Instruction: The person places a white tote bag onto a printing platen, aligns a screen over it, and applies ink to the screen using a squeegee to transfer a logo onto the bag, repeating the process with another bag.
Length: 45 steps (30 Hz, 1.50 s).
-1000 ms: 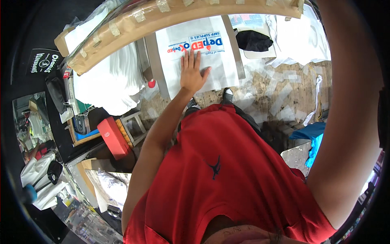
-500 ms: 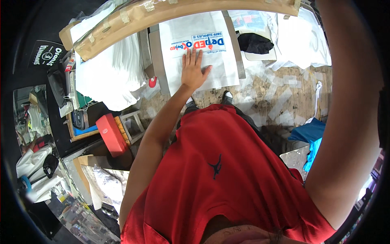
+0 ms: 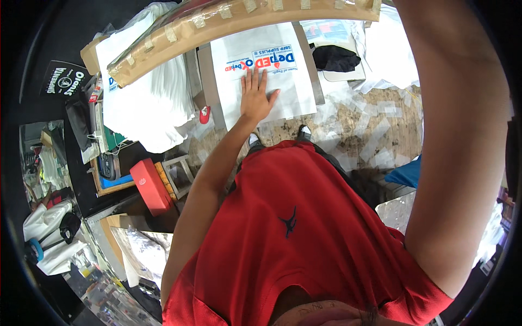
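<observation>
My left hand (image 3: 255,99) lies flat, fingers spread, on a white sheet-like piece (image 3: 296,95) with blue and red print; whether it is a bag or a single layer I cannot tell. The piece rests on a brown board (image 3: 208,81), whose sides show past it. Above its far edge runs a long bar (image 3: 228,26) wrapped in brown tape. My right arm (image 3: 462,125) is raised along the right side and leaves the picture at the top, so that hand is out of sight.
Left of the board hangs a thick stack of white sheets (image 3: 147,103). A black cloth (image 3: 336,58) lies right of it. A red box (image 3: 150,186) stands at the left beside a small frame (image 3: 177,175). Tape strips cover the wooden floor (image 3: 353,122). Blue cloth (image 3: 405,174) lies at the right.
The taped bar and my right arm have shifted slightly left in the picture. My left hand stays flat on the printed white piece.
</observation>
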Each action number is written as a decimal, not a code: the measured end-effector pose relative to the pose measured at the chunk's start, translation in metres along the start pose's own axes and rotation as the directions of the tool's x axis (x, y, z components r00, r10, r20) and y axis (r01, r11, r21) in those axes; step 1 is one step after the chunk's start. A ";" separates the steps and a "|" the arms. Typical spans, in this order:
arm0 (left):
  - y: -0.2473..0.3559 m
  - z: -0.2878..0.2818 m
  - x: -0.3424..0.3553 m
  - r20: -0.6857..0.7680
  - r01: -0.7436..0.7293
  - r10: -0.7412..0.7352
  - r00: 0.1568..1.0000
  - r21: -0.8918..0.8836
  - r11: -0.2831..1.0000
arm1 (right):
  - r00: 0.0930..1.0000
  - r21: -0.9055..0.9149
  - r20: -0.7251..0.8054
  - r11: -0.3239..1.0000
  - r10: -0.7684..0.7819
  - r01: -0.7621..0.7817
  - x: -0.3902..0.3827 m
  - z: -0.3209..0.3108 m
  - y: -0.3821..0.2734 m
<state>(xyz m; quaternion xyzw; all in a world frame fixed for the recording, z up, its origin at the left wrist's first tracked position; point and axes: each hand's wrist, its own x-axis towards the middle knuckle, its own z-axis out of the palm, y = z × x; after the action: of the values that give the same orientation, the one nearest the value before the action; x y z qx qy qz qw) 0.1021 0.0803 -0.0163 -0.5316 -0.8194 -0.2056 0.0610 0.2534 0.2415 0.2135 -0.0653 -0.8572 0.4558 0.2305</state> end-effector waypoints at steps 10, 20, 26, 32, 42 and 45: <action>0.001 -0.002 0.000 -0.020 -0.022 0.022 1.000 -0.002 1.000 | 0.995 -0.020 0.082 0.998 -0.054 0.056 0.007 -0.005 -0.020; 0.000 -0.004 0.001 -0.021 -0.008 0.007 1.000 -0.020 1.000 | 0.978 -0.097 0.164 0.985 -0.125 0.142 0.025 -0.022 -0.041; 0.000 -0.012 0.012 0.087 0.057 -0.050 0.995 -0.074 0.996 | 0.938 -0.206 0.232 0.929 -0.258 0.306 0.067 -0.042 -0.083; 0.001 -0.021 0.028 0.242 0.148 -0.141 0.960 -0.010 0.989 | 0.863 -0.326 0.290 0.805 -0.414 0.496 0.124 -0.049 -0.136; 0.078 -0.247 -0.010 0.235 0.059 0.778 0.583 -0.967 0.248 | 0.727 -0.059 0.233 0.736 -0.646 0.674 0.104 -0.008 -0.135; 0.058 -0.290 0.048 0.077 0.177 0.917 0.391 -0.984 0.008 | 0.871 0.027 0.212 0.894 -0.442 0.447 0.048 0.021 -0.073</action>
<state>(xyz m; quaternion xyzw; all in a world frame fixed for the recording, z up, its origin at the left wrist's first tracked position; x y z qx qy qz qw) 0.0992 0.0249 0.2783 -0.6968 -0.1783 -0.3687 -0.5889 0.2085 0.1994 0.2788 0.1800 -0.8740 0.3851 0.2354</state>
